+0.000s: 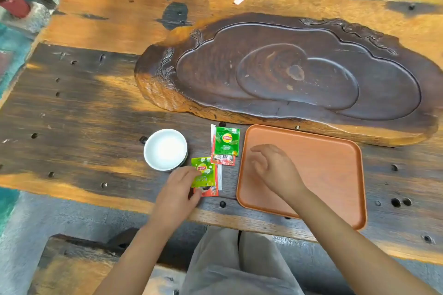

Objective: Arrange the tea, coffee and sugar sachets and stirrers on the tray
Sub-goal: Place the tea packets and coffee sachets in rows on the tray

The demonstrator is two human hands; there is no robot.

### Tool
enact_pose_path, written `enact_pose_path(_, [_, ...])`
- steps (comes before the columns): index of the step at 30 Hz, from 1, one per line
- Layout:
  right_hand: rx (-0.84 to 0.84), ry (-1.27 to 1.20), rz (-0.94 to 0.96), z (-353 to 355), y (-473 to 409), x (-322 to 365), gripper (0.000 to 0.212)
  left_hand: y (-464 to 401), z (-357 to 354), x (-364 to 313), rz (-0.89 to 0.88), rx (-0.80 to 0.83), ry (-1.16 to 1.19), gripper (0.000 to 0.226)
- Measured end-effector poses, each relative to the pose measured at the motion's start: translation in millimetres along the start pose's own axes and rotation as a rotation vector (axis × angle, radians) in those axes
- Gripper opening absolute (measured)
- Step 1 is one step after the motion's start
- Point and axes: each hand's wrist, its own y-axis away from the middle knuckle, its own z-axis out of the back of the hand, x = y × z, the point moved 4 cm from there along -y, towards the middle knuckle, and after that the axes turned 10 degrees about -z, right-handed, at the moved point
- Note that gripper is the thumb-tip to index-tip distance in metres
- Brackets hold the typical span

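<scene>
An orange-brown rectangular tray (330, 163) lies on the wooden table near its front edge, with nothing on it. Left of it are two small piles. The far pile has a green Lipton tea sachet (226, 141) over a red coffee sachet (224, 160) and a white stirrer (212, 136). The near pile has a second green tea sachet (203, 172) over another red sachet (211, 191) and a white stick (219, 177). My left hand (177, 196) pinches the near pile at its left edge. My right hand (273, 170) hovers over the tray's left part, fingers loosely apart, holding nothing.
A white round cup (165, 149) stands left of the piles. A large dark carved wooden tea board (287, 74) lies behind the tray. A red plant pot (15, 5) is off the table at far left. My lap shows below the table edge.
</scene>
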Motion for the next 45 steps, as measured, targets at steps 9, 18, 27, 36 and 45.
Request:
enact_pose_path(9, [-0.018,0.346,0.293,-62,-56,25,0.049,-16,-39,13,-0.205,0.093,-0.176,0.057])
enact_pose_path(18, [-0.213,0.301,0.484,-67,-43,23,0.035,-4,-28,7,-0.198,-0.145,-0.131,0.020])
enact_pose_path(27, [-0.468,-0.030,0.444,-8,-10,21,0.021,19,20,-32,-0.035,-0.507,-0.092,0.014])
enact_pose_path(36, [-0.657,0.136,0.217,27,5,-68,0.026,-71,-33,-94,-0.413,-0.405,-0.133,0.012])
enact_pose_path(45, [-0.394,0.239,0.149,5,10,-119,0.030,-91,-103,-99,-0.359,0.023,-0.234,0.044])
